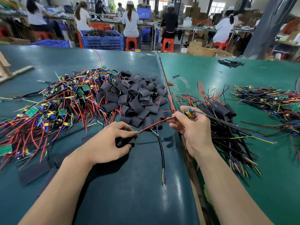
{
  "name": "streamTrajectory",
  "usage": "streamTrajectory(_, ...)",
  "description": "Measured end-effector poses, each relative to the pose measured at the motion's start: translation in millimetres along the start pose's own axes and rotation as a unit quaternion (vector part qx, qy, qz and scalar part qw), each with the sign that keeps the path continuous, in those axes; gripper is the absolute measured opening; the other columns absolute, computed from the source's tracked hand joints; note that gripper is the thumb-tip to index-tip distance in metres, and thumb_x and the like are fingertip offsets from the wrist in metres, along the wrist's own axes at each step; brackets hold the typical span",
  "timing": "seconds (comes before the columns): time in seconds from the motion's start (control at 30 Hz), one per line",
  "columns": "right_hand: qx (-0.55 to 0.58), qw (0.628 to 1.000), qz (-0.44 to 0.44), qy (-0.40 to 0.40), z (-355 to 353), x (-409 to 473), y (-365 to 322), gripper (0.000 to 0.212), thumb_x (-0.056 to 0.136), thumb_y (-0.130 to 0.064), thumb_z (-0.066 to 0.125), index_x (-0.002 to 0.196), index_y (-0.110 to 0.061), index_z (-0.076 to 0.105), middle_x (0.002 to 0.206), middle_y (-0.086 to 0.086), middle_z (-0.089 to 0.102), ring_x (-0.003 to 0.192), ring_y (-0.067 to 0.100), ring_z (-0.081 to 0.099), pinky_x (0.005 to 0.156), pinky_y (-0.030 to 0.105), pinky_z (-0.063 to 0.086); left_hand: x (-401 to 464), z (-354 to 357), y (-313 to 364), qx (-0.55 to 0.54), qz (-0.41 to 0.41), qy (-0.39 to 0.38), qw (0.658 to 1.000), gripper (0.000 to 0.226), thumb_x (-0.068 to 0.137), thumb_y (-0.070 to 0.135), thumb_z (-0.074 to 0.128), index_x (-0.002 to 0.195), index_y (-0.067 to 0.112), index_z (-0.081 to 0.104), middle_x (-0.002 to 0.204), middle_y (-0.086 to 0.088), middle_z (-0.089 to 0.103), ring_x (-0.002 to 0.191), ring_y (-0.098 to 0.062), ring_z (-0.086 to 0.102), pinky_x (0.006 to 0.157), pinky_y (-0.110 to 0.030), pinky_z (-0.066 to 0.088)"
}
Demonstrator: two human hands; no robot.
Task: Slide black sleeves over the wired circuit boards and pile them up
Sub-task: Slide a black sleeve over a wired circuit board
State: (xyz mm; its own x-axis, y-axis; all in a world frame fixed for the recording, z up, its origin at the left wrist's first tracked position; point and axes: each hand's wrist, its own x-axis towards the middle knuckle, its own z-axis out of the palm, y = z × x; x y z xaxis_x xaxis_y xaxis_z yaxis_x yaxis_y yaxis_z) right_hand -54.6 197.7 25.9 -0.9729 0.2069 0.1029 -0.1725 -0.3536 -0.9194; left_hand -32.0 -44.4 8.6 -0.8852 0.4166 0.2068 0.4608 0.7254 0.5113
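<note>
Item: our left hand (108,140), grip pinched on a black sleeve (128,141) at table (138,184) centre, its opening facing 2 o'clock. Item: our right hand (191,125), grip closed on a board (188,112) at 3 o'clock. Red wire (155,125) runs from board toward 8 o'clock, its tip at the sleeve mouth. Black cable (162,151) hangs toward 6 o'clock. Loose sleeves (134,98) heaped at 12 o'clock; bare boards (53,103) at 10 o'clock; sleeved pile (222,111) at 3 o'clock.
</note>
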Motion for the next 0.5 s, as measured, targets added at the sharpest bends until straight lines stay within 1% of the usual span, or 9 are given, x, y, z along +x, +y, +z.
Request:
streamTrajectory(0.07,0.001,1.0,-0.003,-0.006,0.9,-0.3,1.3,0.022,0.087,0.009,0.063,0.095,-0.011,0.058,0.066,0.002,0.067,0.059,0.02,0.069,0.055,0.026,0.055,-0.1,-0.3,-0.6,0.001,-0.003,0.006,1.0,0.033,0.085,0.014,0.072,0.116,0.024,0.073,0.113,0.008,0.058,0.107,-0.011,0.053,0.098,-0.022,0.037)
streamTrajectory(0.13,0.001,1.0,-0.006,-0.014,1.9,-0.4,2.7,0.026,0.085,0.01,0.065,0.097,-0.012,0.057,0.065,0.0,0.067,0.06,0.02,0.069,0.057,0.026,0.056,-0.2,-0.2,0.1,0.01,0.0,0.013,1.0,0.029,0.086,0.018,0.073,0.114,0.022,0.074,0.11,0.006,0.059,0.104,-0.013,0.053,0.096,-0.023,0.038)
streamTrajectory(0.23,0.0,1.0,-0.01,-0.019,1.4,-0.1,3.3,0.027,0.085,0.009,0.065,0.099,-0.012,0.056,0.064,-0.001,0.067,0.061,0.02,0.069,0.058,0.026,0.056,-1.5,-0.8,-0.5,0.005,-0.005,0.004,1.0,0.029,0.088,0.023,0.071,0.117,0.022,0.072,0.112,0.008,0.058,0.108,-0.012,0.05,0.097,-0.023,0.036)
streamTrajectory(0.37,0.002,1.0,-0.007,-0.019,0.5,0.0,3.9,0.027,0.085,0.01,0.064,0.101,-0.011,0.056,0.063,-0.002,0.066,0.06,0.019,0.069,0.058,0.026,0.056,-1.2,-1.5,-4.2,-0.004,-0.011,-0.015,1.0,0.031,0.091,0.016,0.067,0.12,0.024,0.07,0.113,0.01,0.055,0.111,-0.01,0.048,0.096,-0.017,0.031)
streamTrajectory(0.5,0.0,1.0,-0.004,-0.022,1.2,-0.9,3.7,0.027,0.085,0.01,0.065,0.101,-0.009,0.056,0.064,-0.001,0.066,0.06,0.018,0.068,0.059,0.026,0.056,-0.7,1.0,-7.1,0.002,-0.005,-0.008,1.0,0.034,0.09,0.008,0.068,0.119,0.025,0.07,0.111,0.009,0.056,0.108,-0.012,0.047,0.097,-0.014,0.029)
